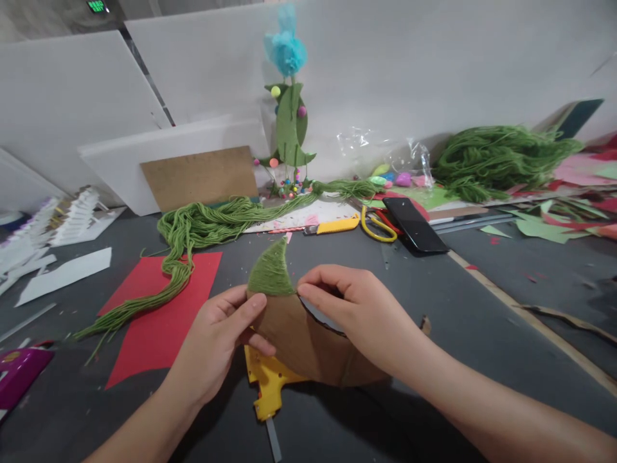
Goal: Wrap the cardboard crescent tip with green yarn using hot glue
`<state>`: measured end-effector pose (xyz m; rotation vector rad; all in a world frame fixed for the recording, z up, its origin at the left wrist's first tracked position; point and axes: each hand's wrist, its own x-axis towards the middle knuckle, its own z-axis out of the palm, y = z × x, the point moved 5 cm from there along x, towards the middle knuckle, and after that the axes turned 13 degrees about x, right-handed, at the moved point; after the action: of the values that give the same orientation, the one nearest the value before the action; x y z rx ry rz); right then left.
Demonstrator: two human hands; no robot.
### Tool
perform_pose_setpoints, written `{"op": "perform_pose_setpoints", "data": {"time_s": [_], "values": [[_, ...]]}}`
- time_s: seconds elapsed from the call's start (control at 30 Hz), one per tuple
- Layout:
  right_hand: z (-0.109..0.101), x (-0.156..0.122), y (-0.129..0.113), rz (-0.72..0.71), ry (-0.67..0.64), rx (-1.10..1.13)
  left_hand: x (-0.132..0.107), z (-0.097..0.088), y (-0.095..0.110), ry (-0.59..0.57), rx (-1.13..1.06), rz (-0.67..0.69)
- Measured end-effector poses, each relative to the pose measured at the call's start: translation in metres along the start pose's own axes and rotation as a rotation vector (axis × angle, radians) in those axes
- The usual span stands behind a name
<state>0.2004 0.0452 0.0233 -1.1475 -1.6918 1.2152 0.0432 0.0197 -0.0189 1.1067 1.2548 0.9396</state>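
Observation:
A curved brown cardboard cutout (308,341) is held up over the dark table, its pointed tip wrapped in green yarn (272,270). My left hand (226,328) grips the cutout's left edge, thumb in front just below the wrapping. On the other edge, where the yarn ends, the thumb and index finger of my right hand (349,296) are pinched together. Whatever lies between those fingertips is too small to make out. Beneath the cardboard, a yellow glue gun (270,379) lies partly hidden, a glue stick (273,440) poking from its end.
A long green yarn hank (207,222) trails over red paper (159,315). Behind are a yellow cutter (337,225), scissors (378,225), a black phone (415,225) and a yarn heap (501,157). A decorated green plant model (290,125) stands against white boards. A purple tool (22,376) lies left.

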Motion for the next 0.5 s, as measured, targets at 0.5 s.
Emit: {"op": "perform_pose_setpoints", "data": {"time_s": [0.5], "values": [[-0.013,0.002,-0.008,0.074,-0.238,0.050,0.000,-0.010,0.008,-0.012,0.099,0.053]]}}
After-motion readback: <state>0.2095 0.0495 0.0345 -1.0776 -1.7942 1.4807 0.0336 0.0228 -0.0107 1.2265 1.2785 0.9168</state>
